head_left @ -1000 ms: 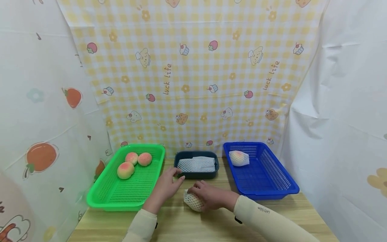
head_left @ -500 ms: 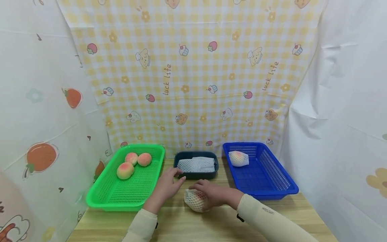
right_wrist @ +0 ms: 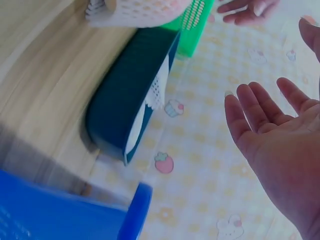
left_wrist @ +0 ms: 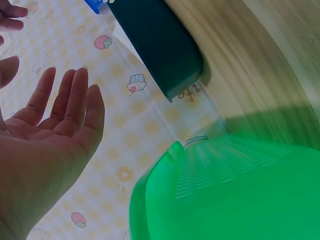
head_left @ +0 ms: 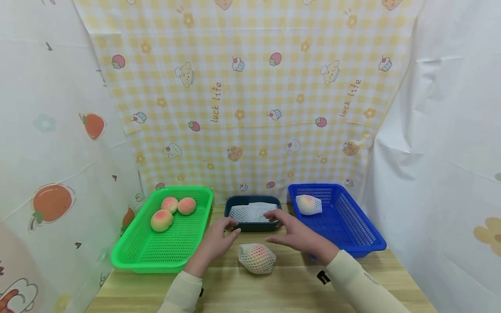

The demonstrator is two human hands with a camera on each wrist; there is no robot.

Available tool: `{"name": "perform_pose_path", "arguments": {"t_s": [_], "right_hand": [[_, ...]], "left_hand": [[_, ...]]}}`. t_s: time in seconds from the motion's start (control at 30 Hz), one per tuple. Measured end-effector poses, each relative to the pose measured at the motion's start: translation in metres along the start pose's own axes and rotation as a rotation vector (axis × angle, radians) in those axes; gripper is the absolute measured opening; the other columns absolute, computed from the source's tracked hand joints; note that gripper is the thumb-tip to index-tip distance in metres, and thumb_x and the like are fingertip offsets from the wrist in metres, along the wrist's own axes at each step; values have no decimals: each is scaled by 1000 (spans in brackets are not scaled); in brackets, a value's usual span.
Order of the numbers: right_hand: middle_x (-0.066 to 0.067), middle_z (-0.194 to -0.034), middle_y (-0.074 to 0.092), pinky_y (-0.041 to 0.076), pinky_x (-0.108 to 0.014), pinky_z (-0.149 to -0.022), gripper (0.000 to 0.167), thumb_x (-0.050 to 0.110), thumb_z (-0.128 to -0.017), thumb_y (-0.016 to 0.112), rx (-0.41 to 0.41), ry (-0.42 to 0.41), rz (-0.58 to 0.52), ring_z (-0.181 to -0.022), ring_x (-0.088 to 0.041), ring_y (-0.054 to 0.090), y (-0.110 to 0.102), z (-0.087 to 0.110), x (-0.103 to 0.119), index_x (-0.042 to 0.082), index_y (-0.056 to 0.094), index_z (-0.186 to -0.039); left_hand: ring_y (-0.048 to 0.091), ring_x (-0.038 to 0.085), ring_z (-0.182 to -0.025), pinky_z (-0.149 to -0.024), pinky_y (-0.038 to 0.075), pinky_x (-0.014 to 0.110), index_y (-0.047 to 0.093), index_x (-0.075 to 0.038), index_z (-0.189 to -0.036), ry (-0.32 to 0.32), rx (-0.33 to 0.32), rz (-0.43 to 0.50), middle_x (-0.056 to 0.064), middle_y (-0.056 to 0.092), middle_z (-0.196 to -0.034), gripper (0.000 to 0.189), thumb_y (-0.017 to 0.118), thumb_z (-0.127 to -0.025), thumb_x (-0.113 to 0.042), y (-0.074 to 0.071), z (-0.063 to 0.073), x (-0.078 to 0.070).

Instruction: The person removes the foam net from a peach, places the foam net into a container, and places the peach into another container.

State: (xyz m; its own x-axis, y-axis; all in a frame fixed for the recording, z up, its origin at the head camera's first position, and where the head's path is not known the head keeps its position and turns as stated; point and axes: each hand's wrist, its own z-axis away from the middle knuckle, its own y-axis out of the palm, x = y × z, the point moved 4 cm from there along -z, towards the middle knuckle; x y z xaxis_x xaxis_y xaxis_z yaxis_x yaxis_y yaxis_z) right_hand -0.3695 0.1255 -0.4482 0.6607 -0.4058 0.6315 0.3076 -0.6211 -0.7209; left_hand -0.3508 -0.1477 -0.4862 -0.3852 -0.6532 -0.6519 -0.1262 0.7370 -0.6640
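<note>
A peach in a white foam net sleeve (head_left: pixel 257 259) lies on the wooden table in the head view, between and slightly in front of both hands. My right hand (head_left: pixel 297 234) is off it, up and to the right, with fingers spread and nothing held. My left hand (head_left: pixel 216 239) hovers near the left front corner of the dark tray, fingers relaxed and holding nothing. White foam nets (head_left: pixel 252 213) lie flat inside that dark tray (head_left: pixel 253 227). Both palms appear bare in the wrist views, the left hand (left_wrist: pixel 55 125) and the right hand (right_wrist: pixel 280 135) alike.
On the left, a green basket (head_left: pixel 156 267) holds several bare peaches, one of them a peach (head_left: pixel 162 220) nearest the front. A blue basket (head_left: pixel 348 250) on the right contains another netted peach (head_left: pixel 309 204). Patterned cloth (head_left: pixel 250 100) hangs behind the table.
My right hand has let go of the netted peach and moved up and to the right. The netted peach stays on the table. My left hand has hardly moved.
</note>
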Motion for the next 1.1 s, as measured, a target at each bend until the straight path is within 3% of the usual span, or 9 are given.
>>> {"name": "perform_pose_path", "arguments": {"t_s": [0.13, 0.27, 0.5, 0.67, 0.83, 1.1], "right_hand": [[0, -156, 58, 54, -44, -109, 67, 36, -103, 83, -23, -17, 9, -140, -35, 58, -6, 3, -2, 18, 52, -160], [-1, -155, 59, 53, -45, -110, 69, 37, -103, 82, -41, 4, -13, -139, -34, 58, -5, 3, -7, 17, 51, -161], [-9, -158, 56, 45, -63, -117, 82, 44, -102, 82, -84, 246, -156, -144, -35, 55, 24, 8, -33, 19, 40, -168], [-22, -158, 51, 48, -65, -114, 89, 43, -100, 84, -28, 338, -194, -144, -42, 53, 54, 16, -51, 8, 38, -168], [-27, -152, 55, 51, -64, -110, 93, 37, -94, 91, 40, 342, -197, -138, -44, 57, 76, 21, -58, 1, 41, -164], [-16, -149, 60, 50, -57, -112, 100, 39, -88, 97, 72, 303, -128, -134, -32, 61, 97, 21, -66, 3, 43, -163]], "left_hand": [[68, 33, -119, -100, 59, 54, 74, -7, -129, -16, 4, 8, 13, 72, -127, 27, 74, -109, -25, -2, 0, 1], [68, 33, -119, -99, 59, 53, 74, -8, -129, -19, 6, 6, 14, 72, -127, 27, 74, -109, -27, -2, -1, 2], [69, 34, -116, -97, 59, 53, 75, -11, -125, 3, 1, 5, 15, 72, -125, 22, 74, -109, -25, -2, -2, 3], [70, 32, -115, -97, 59, 53, 75, -10, -124, 4, -2, 0, 14, 73, -123, 22, 75, -108, -24, -1, -2, 4], [70, 34, -116, -99, 59, 54, 75, -7, -124, -2, -2, 8, 14, 73, -122, 23, 75, -108, -22, 0, -1, 3], [70, 34, -115, -99, 59, 54, 75, -6, -125, -10, -1, 8, 12, 73, -121, 23, 76, -107, -21, 1, 0, 4]]}}
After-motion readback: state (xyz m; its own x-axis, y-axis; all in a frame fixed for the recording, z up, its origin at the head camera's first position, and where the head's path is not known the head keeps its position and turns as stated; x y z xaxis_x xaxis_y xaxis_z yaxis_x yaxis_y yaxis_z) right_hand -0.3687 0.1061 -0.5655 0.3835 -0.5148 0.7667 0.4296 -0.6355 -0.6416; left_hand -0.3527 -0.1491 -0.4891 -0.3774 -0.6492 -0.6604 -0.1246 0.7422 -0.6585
